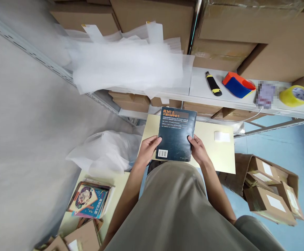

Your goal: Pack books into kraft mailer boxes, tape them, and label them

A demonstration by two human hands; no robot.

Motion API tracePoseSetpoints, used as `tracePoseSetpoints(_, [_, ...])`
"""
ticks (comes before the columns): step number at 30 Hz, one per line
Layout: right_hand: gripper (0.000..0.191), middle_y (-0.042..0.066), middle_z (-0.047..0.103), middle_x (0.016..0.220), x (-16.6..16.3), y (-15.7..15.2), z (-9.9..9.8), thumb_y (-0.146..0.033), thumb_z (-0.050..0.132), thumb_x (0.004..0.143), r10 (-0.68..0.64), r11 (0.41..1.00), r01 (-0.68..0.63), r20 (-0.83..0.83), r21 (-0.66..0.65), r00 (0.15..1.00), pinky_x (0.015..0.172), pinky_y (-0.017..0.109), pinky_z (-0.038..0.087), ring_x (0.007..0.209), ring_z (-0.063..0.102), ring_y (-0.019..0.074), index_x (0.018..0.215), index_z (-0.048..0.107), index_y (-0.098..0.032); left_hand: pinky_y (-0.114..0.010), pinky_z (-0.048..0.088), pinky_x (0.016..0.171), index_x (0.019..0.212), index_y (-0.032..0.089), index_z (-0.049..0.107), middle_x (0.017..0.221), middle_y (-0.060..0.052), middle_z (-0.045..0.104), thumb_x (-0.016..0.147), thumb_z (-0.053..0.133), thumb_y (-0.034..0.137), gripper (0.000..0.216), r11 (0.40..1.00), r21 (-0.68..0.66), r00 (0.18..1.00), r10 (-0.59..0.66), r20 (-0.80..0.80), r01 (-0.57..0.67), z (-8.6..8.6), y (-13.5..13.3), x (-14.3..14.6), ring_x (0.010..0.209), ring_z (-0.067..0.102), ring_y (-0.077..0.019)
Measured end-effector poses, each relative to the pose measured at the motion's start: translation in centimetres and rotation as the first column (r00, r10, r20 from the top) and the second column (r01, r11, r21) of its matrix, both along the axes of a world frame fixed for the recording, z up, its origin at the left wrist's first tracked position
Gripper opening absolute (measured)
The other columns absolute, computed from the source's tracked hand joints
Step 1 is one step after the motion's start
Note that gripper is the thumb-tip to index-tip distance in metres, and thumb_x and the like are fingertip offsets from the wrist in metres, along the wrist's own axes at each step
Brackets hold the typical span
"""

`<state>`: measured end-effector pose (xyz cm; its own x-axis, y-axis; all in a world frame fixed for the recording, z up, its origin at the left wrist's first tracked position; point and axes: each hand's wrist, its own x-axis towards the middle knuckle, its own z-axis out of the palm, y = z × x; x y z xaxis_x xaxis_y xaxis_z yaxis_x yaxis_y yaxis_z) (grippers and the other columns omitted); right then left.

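Observation:
A dark book (176,134) with orange and white print and a barcode lies back cover up over a pale yellow table (220,155). My left hand (148,149) grips its lower left edge, thumb on the cover. My right hand (198,150) grips its lower right edge the same way. Both hands are closed on the book. A small white label (222,136) lies on the table to the right of the book.
A white shelf (206,94) behind holds a pile of foam bags (128,62), a utility knife (213,84), a tape dispenser (237,84) and yellow tape (295,95). Cardboard boxes (246,31) are stacked above. Colourful books (90,200) lie lower left; taped parcels (271,197) fill an open box lower right.

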<state>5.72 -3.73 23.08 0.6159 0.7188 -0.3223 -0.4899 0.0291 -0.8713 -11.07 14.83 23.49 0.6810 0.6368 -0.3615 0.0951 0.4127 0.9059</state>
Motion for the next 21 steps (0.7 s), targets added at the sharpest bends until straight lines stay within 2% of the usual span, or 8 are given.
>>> tracePoseSetpoints(4, [0.062,0.008,0.082,0.134,-0.1,0.1,-0.7,-0.070,0.083,0.089,-0.014,1.000,0.017,0.096,-0.026,0.995,0.110,0.048,0.062,0.134,0.072,0.0342,0.132,0.076,-0.026,-0.026,0.052,0.071,0.096,0.016,0.085,0.084,-0.003,0.076,0.074,0.095,0.066,0.055,0.998,0.068,1.000,-0.008,-0.019,0.009,0.0,-0.5,-0.3,0.079,0.066,-0.0174])
tracePoseSetpoints(8, [0.084,0.013,0.068,0.159,-0.5,0.9,-1.7,-0.077,0.085,0.082,-0.103,0.980,0.143,0.264,-0.140,0.959,0.127,0.058,0.049,0.152,0.059,0.0376,0.145,0.071,-0.024,-0.027,0.055,0.077,0.095,0.018,0.086,0.087,-0.002,0.077,0.079,0.089,0.067,0.052,0.985,0.175,0.999,0.011,-0.050,-0.002,0.3,-1.5,-0.1,0.086,0.070,-0.0200])
tracePoseSetpoints(11, [0.090,0.017,0.063,0.163,-1.8,1.7,-1.6,-0.078,0.085,0.083,-0.024,0.985,0.071,0.283,-0.158,0.959,0.125,0.057,0.051,0.151,0.061,0.0378,0.152,0.068,-0.022,-0.028,0.056,0.077,0.094,0.018,0.088,0.086,-0.001,0.078,0.082,0.087,0.062,0.046,0.965,0.260,0.996,0.049,-0.080,-0.027,0.7,-2.7,0.5,0.087,0.073,-0.0220])
tracePoseSetpoints(13, [0.084,0.016,0.067,0.159,-3.1,2.3,-1.0,-0.076,0.082,0.087,0.048,0.992,-0.013,0.280,-0.125,0.959,0.118,0.052,0.058,0.146,0.065,0.0357,0.150,0.068,-0.022,-0.031,0.060,0.082,0.103,0.018,0.090,0.091,-0.002,0.082,0.085,0.085,0.058,0.044,0.959,0.283,0.995,0.041,-0.089,-0.014,1.0,-3.8,0.9,0.091,0.077,-0.0247])
tracePoseSetpoints(15, [0.073,0.015,0.075,0.146,-4.3,2.9,-0.4,-0.072,0.081,0.089,0.068,0.993,-0.034,0.315,-0.112,0.947,0.107,0.046,0.064,0.135,0.071,0.0332,0.141,0.071,-0.022,-0.038,0.064,0.092,0.115,0.021,0.090,0.101,-0.003,0.085,0.090,0.083,0.053,0.042,0.949,0.313,0.995,0.001,-0.099,0.030,1.2,-4.9,1.2,0.099,0.080,-0.0283])
tracePoseSetpoints(17, [0.060,0.012,0.081,0.122,-5.0,3.3,0.0,-0.069,0.081,0.091,0.039,0.990,0.017,0.377,-0.142,0.925,0.091,0.039,0.066,0.113,0.077,0.0294,0.125,0.074,-0.021,-0.044,0.064,0.103,0.120,0.027,0.089,0.112,-0.003,0.087,0.090,0.084,0.048,0.037,0.914,0.395,0.991,-0.040,-0.124,0.086,1.2,-5.8,1.2,0.109,0.082,-0.0313])
tracePoseSetpoints(19, [0.051,0.007,0.080,0.099,-5.1,3.5,0.0,-0.067,0.078,0.093,-0.028,0.978,0.114,0.434,-0.174,0.900,0.080,0.035,0.063,0.091,0.074,0.0247,0.110,0.073,-0.020,-0.048,0.061,0.114,0.121,0.031,0.089,0.125,-0.005,0.085,0.088,0.086,0.042,0.035,0.851,0.504,0.987,-0.090,-0.131,0.145,1.0,-6.3,1.1,0.121,0.079,-0.0329])
tracePoseSetpoints(21, [0.048,0.005,0.077,0.091,-4.6,3.4,-0.3,-0.067,0.074,0.094,-0.101,0.967,0.194,0.451,-0.164,0.887,0.078,0.034,0.060,0.084,0.070,0.0224,0.104,0.071,-0.021,-0.049,0.057,0.121,0.127,0.031,0.086,0.138,-0.007,0.081,0.089,0.086,0.040,0.040,0.812,0.551,0.981,-0.164,-0.101,0.192,0.7,-6.1,0.8,0.133,0.075,-0.0323])
